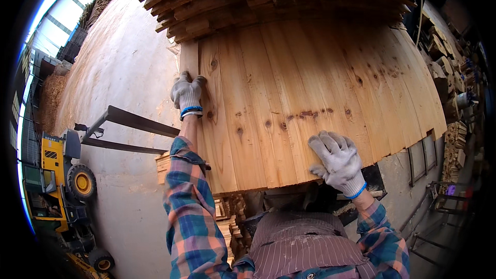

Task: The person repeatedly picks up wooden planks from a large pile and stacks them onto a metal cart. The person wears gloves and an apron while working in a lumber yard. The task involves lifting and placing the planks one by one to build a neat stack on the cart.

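A row of pale, knotty wooden boards (289, 108) lies side by side in front of me as a flat layer. My left hand (187, 93), in a white knit glove with a blue cuff, is at its left edge. The thumb rests on top and the fingers bend around the outermost narrow board (189, 58); their tips are partly hidden. Near the layer's front edge, my right hand (338, 163), gloved alike, lies palm down on the boards. Its fingers are stretched out and its thumb stands apart, with nothing in it.
A tall stack of boards (268, 0) rises at the far side. To the left, a yellow loader (54, 170) stands on concrete, with dark fork arms (139, 121) reaching toward the boards. Cut timber (449, 72) is piled at right, above a metal frame (426, 217).
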Demonstrator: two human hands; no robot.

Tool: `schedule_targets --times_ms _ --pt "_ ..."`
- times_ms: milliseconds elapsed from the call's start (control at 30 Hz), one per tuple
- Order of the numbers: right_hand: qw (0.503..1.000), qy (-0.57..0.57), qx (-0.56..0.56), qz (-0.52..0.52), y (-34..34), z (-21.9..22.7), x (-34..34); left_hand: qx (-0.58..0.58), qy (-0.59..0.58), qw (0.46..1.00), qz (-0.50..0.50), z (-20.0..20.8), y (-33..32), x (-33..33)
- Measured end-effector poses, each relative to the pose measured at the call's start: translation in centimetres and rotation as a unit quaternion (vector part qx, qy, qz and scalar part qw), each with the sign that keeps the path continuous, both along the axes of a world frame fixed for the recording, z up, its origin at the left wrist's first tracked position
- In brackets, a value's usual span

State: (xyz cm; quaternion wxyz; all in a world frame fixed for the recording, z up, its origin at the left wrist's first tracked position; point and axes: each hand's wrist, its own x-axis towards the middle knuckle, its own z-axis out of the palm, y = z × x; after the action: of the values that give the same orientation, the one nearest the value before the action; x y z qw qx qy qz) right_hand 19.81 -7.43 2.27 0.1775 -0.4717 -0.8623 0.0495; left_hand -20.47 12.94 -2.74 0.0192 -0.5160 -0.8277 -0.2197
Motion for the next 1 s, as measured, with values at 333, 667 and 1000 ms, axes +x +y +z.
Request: schedule_targets --times_ms 333,667,1000 --pt "1.0 0.001 0.003 -0.008 0.3 -0.3 0.2 -0.012 -0.026 0.999 -0.027 0.2 -2.6 -0.1" --pt "1.0 -0.002 0.0 -0.013 0.3 0.0 0.0 -0.067 0.058 0.996 0.005 0.4 -0.1 0.0" --pt "1.0 0.015 0.01 -0.001 0.2 -0.4 0.1 0.001 0.089 0.996 0.022 -0.6 -0.6 0.4"
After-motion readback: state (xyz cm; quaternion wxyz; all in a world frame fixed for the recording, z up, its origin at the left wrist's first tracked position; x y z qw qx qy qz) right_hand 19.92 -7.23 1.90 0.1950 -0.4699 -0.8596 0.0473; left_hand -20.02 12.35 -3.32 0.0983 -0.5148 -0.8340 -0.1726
